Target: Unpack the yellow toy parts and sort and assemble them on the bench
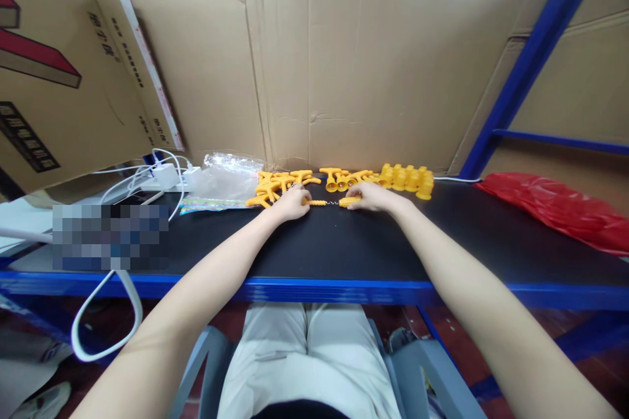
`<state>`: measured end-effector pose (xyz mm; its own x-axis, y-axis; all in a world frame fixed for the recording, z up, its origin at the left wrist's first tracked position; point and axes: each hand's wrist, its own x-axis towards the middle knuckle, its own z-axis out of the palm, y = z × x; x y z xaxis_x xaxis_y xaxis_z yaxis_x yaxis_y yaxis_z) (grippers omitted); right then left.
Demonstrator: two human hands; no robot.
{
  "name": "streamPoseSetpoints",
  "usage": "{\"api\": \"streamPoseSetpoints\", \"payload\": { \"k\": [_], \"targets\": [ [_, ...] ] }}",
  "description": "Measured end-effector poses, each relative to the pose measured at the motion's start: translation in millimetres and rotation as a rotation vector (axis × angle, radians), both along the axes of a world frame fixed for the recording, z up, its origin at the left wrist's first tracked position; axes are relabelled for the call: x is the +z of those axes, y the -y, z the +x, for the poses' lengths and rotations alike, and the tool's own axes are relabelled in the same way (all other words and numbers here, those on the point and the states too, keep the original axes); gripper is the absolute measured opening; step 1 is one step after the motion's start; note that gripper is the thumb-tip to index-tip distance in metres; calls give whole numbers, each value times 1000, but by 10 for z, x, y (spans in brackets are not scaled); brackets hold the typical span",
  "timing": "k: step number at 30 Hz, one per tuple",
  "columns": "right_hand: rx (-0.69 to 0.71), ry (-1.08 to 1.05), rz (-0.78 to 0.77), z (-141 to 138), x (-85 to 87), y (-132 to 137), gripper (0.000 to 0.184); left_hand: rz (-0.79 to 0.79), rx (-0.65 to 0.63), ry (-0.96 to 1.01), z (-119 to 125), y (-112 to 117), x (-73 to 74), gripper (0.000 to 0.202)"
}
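My left hand (293, 203) is closed around one end of a yellow corkscrew (318, 202); its ribbed shaft and thin metal spiral point right. My right hand (367, 198) pinches a yellow plastic piece (348, 201) close to the spiral's tip. Whether spiral and piece touch is too small to tell. Left of and behind my left hand lie several yellow T-shaped handles (268, 188). Beyond my right hand are several yellow parts with round cup-like ends (332, 182). Several yellow ribbed sleeves (407, 178) stand in rows to the right.
A clear plastic bag (226, 177) lies at the back left, near white chargers and cables (167, 175). A red plastic bag (550, 206) is on the right. Cardboard (373, 78) walls the back of the black tabletop (339, 249), whose front edge is a blue beam (339, 289).
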<state>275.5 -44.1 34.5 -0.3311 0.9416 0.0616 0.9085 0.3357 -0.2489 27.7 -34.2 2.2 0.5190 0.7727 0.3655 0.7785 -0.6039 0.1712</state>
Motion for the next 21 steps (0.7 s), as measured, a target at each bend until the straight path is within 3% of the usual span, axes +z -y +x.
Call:
{"api": "streamPoseSetpoints", "payload": {
  "k": [8,16,21],
  "targets": [
    [6,-32,68,-54,-38,10,18,-70,12,109,-34,-7,30,22],
    [51,-152,72,-55,-58,-2,24,-96,6,40,-26,-12,63,26],
    [26,-334,-98,-19,-95,-21,25,-131,31,62,-26,-9,93,26]
  ]
}}
